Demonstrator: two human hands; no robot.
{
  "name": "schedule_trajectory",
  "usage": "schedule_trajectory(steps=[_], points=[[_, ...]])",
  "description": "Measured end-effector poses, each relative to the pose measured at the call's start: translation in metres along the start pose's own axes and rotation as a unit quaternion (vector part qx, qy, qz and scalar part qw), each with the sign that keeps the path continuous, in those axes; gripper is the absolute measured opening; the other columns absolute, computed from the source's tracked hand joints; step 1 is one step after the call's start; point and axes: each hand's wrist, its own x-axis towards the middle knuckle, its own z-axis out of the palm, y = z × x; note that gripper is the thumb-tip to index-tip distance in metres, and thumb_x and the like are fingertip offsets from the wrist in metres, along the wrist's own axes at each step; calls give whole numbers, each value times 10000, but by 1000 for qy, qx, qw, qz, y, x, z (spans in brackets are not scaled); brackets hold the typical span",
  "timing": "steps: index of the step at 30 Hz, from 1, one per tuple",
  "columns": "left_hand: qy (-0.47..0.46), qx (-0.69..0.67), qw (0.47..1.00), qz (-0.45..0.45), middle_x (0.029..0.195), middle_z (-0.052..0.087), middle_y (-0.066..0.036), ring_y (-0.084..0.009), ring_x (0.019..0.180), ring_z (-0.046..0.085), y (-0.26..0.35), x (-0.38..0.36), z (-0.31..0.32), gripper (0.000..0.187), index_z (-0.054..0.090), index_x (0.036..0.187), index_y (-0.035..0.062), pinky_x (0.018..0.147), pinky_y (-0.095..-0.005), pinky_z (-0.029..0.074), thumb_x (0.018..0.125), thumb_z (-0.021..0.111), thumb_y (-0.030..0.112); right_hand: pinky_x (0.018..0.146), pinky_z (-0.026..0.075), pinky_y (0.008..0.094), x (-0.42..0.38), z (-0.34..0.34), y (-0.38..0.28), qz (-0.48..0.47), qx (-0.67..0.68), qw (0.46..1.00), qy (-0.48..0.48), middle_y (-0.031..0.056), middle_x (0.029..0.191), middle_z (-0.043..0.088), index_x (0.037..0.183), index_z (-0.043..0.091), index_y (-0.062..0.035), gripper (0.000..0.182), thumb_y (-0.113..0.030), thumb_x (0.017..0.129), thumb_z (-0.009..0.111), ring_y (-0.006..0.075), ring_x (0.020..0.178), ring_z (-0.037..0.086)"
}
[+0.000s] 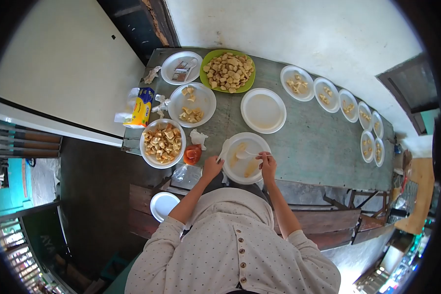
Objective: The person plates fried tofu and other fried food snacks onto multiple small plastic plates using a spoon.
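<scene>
A white plate (259,179) with yellowish-brown smears lies right in front of me, near the table's front edge. My right hand (267,165) is closed on the handle of a white plastic spoon (243,154), whose bowl hangs over the plate. At the plate's left rim, my left hand (212,167) pinches a white plastic utensil (225,148); its exact kind is hard to make out. Just left of that hand stand a bag of orange-red sauce (192,154) and a crumpled tissue (198,139). Beyond the smeared plate sits a bare white plate (263,110).
A green bowl (252,78) of pale chunks stands at the back. On the left are plates of browned pieces (162,143) and cut pieces (191,115), and a yellow-blue tissue pack (142,108). Several portioned plates (297,84) line the right side. Another plate (164,205) rests on the bench.
</scene>
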Motion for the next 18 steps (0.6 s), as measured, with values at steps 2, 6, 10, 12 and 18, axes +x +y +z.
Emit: schedule_trajectory(steps=[2, 6, 10, 12, 18], points=[[-17, -36, 999, -3, 689, 591, -210, -362, 689, 587, -4, 1, -2, 260, 618, 775, -11, 623, -416, 457, 715, 627, 242, 409, 363, 188, -2, 8, 15, 3, -1, 1000, -28, 43, 678, 607, 838, 579, -6, 268, -231, 902, 448, 70, 443, 466], [-44, -19, 999, 22, 695, 591, -213, -363, 688, 586, -4, 3, -18, 257, 613, 763, -15, 624, -414, 457, 719, 626, 239, 415, 337, 180, -6, -2, 13, 33, 3, 999, -36, 34, 672, 597, 873, 579, -39, 255, -250, 906, 440, 58, 458, 455], [-34, -11, 998, 47, 693, 589, -218, -363, 682, 586, -15, -4, -32, 246, 608, 758, -21, 624, -413, 457, 737, 613, 224, 410, 324, 184, -12, -24, 19, 62, 2, 995, 73, 32, 667, 589, 875, 576, -55, 233, -237, 909, 435, 57, 461, 452], [-24, -13, 998, 61, 690, 589, -219, -363, 679, 586, -19, -6, -43, 243, 607, 758, -24, 624, -414, 456, 742, 609, 218, 409, 331, 195, -12, -32, 25, 13, -28, 999, 32, 34, 665, 587, 857, 573, -46, 231, -228, 905, 440, 59, 444, 435], [-41, 20, 997, 60, 709, 591, -222, -362, 694, 587, -26, -6, -51, 248, 598, 786, -32, 629, -415, 456, 744, 606, 212, 417, 342, 230, -5, -16, 26, -104, -152, 975, 129, 45, 641, 590, 804, 586, -23, 208, -171, 881, 461, 80, 446, 445]])
